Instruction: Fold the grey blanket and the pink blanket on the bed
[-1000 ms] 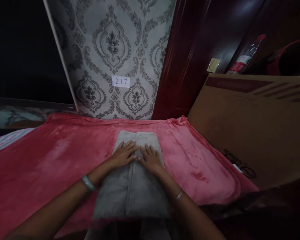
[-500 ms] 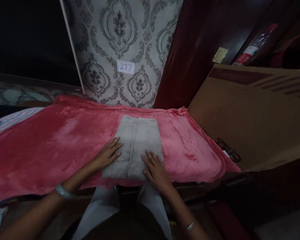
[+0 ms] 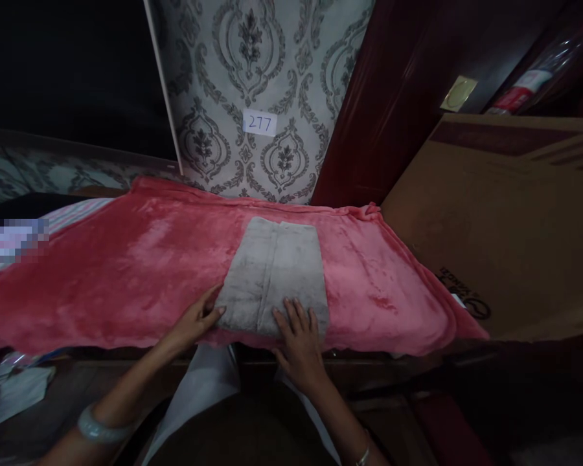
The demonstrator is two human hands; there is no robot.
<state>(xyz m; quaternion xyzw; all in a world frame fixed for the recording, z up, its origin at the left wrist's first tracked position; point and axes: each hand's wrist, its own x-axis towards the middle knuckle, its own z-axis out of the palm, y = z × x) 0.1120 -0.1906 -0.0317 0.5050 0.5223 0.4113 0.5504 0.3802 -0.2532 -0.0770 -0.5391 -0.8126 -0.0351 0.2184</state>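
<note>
The folded grey cloth on the pink blanket should be soft, light and floppy, best held at both near corners; right hand rests on it, fingers spread; left hand, at its left edge, maybe pinching, can't tell

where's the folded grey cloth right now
In the head view, the grey cloth lies mid-picture on the pink blanket, with the left hand at its left edge and the right hand on its near right corner.
</note>
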